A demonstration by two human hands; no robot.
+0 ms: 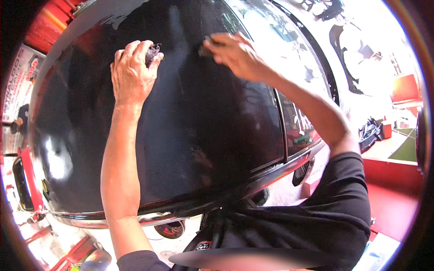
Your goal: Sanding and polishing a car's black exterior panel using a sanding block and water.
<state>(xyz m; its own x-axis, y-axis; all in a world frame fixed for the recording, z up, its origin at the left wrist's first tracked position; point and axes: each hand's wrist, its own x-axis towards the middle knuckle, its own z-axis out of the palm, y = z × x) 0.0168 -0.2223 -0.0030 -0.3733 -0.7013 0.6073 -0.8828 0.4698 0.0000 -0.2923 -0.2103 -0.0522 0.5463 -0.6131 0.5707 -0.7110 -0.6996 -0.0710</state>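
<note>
A glossy black car roof point(194, 122) spreads out beneath both of my arms. My left hand point(133, 67) rests on it, fingers curled round a crumpled dark cloth point(153, 55) that pokes out between thumb and fingers. Further right, my right hand point(235, 53) is smeared by motion over the same panel. At its fingertips shows a dark grey pad point(206, 49), too blurred to make out its material. Reflections and a hazy pale streak lie on the black paint between the two hands.
Right of the panel is the car's windshield point(298, 117) with white lettering. A red workbench point(393, 176) with a black bundle point(370, 133) stands at the right. At the left are a printed banner point(20, 81) and a red vehicle part with a dark mirror point(22, 183).
</note>
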